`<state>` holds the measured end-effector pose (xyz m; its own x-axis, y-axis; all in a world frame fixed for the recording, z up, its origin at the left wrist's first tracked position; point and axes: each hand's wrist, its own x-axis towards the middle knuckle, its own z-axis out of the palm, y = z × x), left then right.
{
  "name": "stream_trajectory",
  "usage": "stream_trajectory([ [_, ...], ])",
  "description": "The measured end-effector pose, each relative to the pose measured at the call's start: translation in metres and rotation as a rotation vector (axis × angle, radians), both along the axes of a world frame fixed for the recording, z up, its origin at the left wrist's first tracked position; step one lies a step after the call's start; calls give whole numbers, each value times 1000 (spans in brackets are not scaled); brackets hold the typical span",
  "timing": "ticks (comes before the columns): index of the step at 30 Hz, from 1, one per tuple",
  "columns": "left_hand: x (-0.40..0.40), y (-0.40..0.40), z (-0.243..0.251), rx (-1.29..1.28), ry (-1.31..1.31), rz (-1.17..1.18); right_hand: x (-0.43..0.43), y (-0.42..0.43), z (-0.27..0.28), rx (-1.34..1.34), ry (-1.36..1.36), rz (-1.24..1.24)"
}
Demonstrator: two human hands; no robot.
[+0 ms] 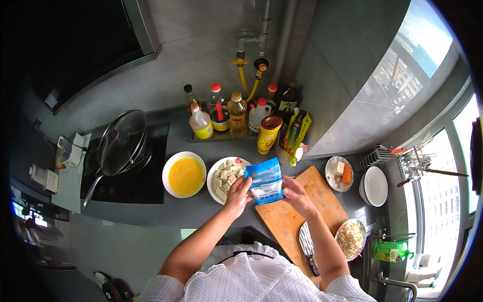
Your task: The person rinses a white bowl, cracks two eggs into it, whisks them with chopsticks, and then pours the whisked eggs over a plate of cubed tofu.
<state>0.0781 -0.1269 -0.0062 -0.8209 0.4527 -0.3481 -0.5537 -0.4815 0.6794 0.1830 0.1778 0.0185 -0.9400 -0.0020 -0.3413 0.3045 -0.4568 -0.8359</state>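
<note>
A blue and white plastic packet (266,182) bearing writing is held up over the counter between my two hands. My left hand (238,194) pinches its left side, thumb in front. At its right edge, my right hand (298,194) is slightly blurred, with the thumb against the packet and the fingers partly behind it. Just left of the packet, a white plate of tofu cubes (226,179) is partly covered by my left hand. Further left sits a white bowl (165,177) of beaten egg (185,177). Below my right hand lies a wooden cutting board (281,222) with a cleaver (307,241).
A lidded wok (124,147) rests on the black hob (151,192). Several sauce bottles (237,117) line the wall. At right are a plate with carrot (346,173), white bowls (375,187), a plate of bean sprouts (350,239), a knife rack (413,166) and a green soap bottle (390,252).
</note>
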Motion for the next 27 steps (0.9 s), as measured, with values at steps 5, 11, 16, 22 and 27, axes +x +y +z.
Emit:
stream_trajectory([
  [5, 16, -4, -6, 1, -12, -26, 15, -30, -26, 172, -110, 258],
  [11, 28, -17, -17, 60, -73, 5, 26, -35, -30, 100, -71, 242],
  [16, 39, -17, -16, 241, -111, -22, 46, -52, -37, -301, -35, 127],
  [22, 46, -80, -43, -245, 72, -13, 34, -46, -24, -28, -15, 54],
  [27, 45, -170, -62, -436, 101, 258, 15, -35, -23, 260, 23, 42],
])
